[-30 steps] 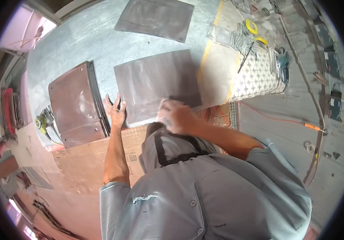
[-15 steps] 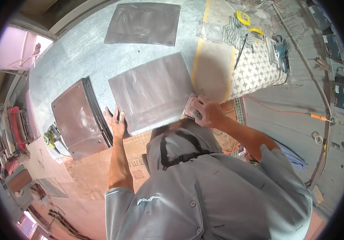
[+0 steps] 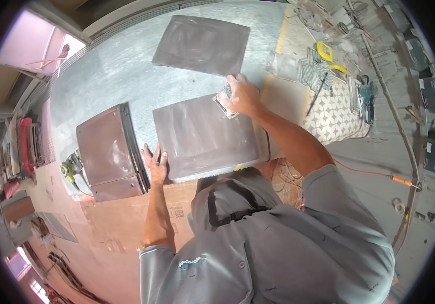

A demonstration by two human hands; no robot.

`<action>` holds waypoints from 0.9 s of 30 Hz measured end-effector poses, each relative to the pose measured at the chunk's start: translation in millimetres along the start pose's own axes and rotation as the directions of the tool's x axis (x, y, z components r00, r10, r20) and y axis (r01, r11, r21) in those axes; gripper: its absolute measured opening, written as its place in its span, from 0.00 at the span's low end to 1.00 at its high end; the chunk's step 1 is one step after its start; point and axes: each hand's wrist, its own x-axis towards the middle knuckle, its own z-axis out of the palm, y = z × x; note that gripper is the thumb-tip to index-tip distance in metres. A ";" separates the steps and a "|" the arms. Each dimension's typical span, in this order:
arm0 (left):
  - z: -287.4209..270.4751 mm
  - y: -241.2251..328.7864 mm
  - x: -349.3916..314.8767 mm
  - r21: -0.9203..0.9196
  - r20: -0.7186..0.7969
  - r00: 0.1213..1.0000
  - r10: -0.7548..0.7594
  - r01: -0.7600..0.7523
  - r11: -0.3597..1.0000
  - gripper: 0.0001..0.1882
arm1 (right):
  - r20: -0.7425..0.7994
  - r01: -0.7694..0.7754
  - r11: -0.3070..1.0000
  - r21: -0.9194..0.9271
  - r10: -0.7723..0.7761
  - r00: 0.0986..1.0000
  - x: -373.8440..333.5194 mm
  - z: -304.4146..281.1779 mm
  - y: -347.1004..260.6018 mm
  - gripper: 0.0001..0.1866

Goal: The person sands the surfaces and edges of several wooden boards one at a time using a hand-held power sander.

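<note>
In front of me a dusty brown panel (image 3: 202, 139) lies flat on the pale blue-grey work surface (image 3: 111, 66). Pale streaks run across its face. My left hand (image 3: 156, 164) rests at its near left edge, fingers spread, gripping nothing. At the far right part of the panel, my right hand (image 3: 242, 95) is closed round a small reddish-white sanding block (image 3: 224, 103), which is partly covered by the fingers. Left of my left hand is a stack of reddish-brown panels (image 3: 107, 147). Another brown panel (image 3: 202, 43) lies farther back, beyond my right hand.
A green power tool (image 3: 70, 168) sits left of the stack. On the right are a patterned pad (image 3: 338, 114), a striped cloth (image 3: 313, 71), a yellow-framed object (image 3: 324, 49) and a teal power tool (image 3: 365, 99). An orange cable connector (image 3: 401, 181) lies beyond.
My right hand has moved from the panel's near right edge up to its far right part, carrying the sanding block. The left hand stays at the left edge. The whole view has shifted slightly.
</note>
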 end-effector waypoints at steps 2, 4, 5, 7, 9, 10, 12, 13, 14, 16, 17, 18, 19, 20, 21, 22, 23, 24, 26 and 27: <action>0.9 0.3 0.5 -0.019 -0.027 0.999 0.024 -0.024 1.000 0.29 | 0.070 0.082 0.997 -0.013 -0.080 0.994 -2.5 4.5 -9.9 0.28; 1.3 0.5 0.8 -0.025 -0.028 1.000 0.015 -0.016 1.000 0.29 | 0.133 0.088 0.996 -0.017 -0.085 0.988 -2.9 10.2 -17.0 0.30; 1.1 0.5 0.9 -0.010 -0.014 1.000 -0.016 0.016 1.000 0.29 | 0.062 0.093 0.995 0.026 -0.094 0.994 0.9 12.7 -19.0 0.30; 0.0 0.5 1.5 -0.045 -0.013 1.000 0.006 -0.007 0.999 0.29 | 0.011 0.046 0.996 0.073 -0.047 0.999 21.5 16.1 -19.8 0.30; -0.5 0.2 1.0 -0.040 -0.006 1.000 -0.010 0.010 0.999 0.29 | 0.040 0.037 0.999 0.017 -0.038 0.998 30.5 20.3 -19.2 0.27; -1.0 -0.2 0.7 -0.030 -0.006 1.000 -0.010 0.010 1.000 0.29 | 0.038 0.042 0.999 0.020 -0.042 0.998 26.5 21.8 -19.3 0.25; -0.3 -0.5 -0.8 -0.069 -0.007 1.000 -0.016 0.015 0.997 0.28 | 0.028 0.092 0.995 0.030 -0.093 0.995 -7.9 23.2 -19.9 0.23; 0.4 -0.6 -1.5 -0.072 -0.018 1.000 -0.006 0.004 0.997 0.28 | 0.070 0.079 0.996 0.048 -0.082 0.994 -38.8 23.9 -21.3 0.25; 1.3 -0.4 -2.1 -0.065 -0.033 0.999 -0.006 0.004 0.998 0.28 | 0.090 0.086 0.993 0.077 -0.093 0.992 -74.9 24.4 -25.0 0.27; 2.8 0.1 -2.6 -0.041 -0.015 0.999 -0.043 0.042 0.998 0.28 | 0.108 0.118 0.971 0.207 -0.142 0.984 -145.2 16.5 -35.4 0.29; 3.1 0.1 -2.8 -0.015 -0.016 0.998 -0.064 0.064 0.998 0.28 | 0.212 0.070 0.971 0.228 -0.119 0.970 -164.7 12.7 -38.8 0.30; 4.3 0.5 -2.3 0.007 -0.017 0.997 -0.069 0.069 0.998 0.28 | 0.186 0.111 0.967 0.228 -0.156 0.970 -179.8 9.4 -42.2 0.32; 4.4 0.8 -2.2 -0.061 -0.031 0.999 -0.028 0.026 0.998 0.28 | 0.275 0.064 0.985 0.160 -0.107 0.955 -190.1 5.9 -46.6 0.33; 5.0 1.2 -1.3 -0.032 -0.040 0.999 -0.016 0.015 0.999 0.28 | 0.165 0.149 0.971 0.187 -0.181 0.970 -186.0 6.5 -47.5 0.33; 5.3 1.7 -2.1 0.020 -0.034 0.998 -0.050 0.051 0.999 0.29 | 0.114 0.199 0.954 0.224 -0.228 0.967 -178.6 4.8 -47.1 0.32; 5.8 1.9 -1.3 -0.037 -0.061 0.998 0.008 -0.011 0.999 0.29 | 0.081 0.159 0.968 0.193 -0.177 0.981 -161.7 9.3 -47.5 0.29; 5.9 2.3 -2.7 -0.001 -0.050 0.998 -0.031 0.031 1.000 0.29 | 0.095 0.074 0.982 0.172 -0.092 0.991 -142.2 16.5 -48.0 0.26; 6.1 2.7 -2.5 -0.033 -0.055 0.998 -0.011 0.009 0.999 0.29 | 0.079 0.081 0.976 0.205 -0.099 0.992 -122.3 22.5 -44.4 0.20; 5.7 4.9 -3.1 -0.017 -0.047 0.998 -0.049 0.048 0.999 0.29 | 0.058 0.078 0.983 0.164 -0.089 0.994 -80.2 35.2 -40.4 0.20; 5.3 6.8 -2.8 -0.007 -0.028 0.996 -0.087 0.087 0.996 0.29 | 0.092 0.052 0.989 0.141 -0.066 0.994 -57.6 38.3 -39.7 0.22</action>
